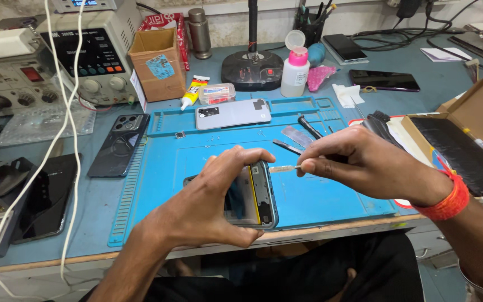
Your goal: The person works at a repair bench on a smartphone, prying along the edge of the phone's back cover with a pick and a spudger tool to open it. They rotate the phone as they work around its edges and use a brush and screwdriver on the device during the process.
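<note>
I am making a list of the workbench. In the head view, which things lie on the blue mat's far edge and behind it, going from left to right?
Cardboard box → yellow glue tube → white phone back → black round stand base → pink-capped bottle → dark phone.

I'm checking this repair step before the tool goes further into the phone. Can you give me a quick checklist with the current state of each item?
1. Left hand grips the opened phone with the yellow-edged frame: ok.
2. Right hand pinches the thin metal pry tool: ok.
3. Tool tip at the phone's top edge: ok.
4. Phone over the blue silicone work mat: ok.
5. Tip seated in the seam: cannot tell.
</note>
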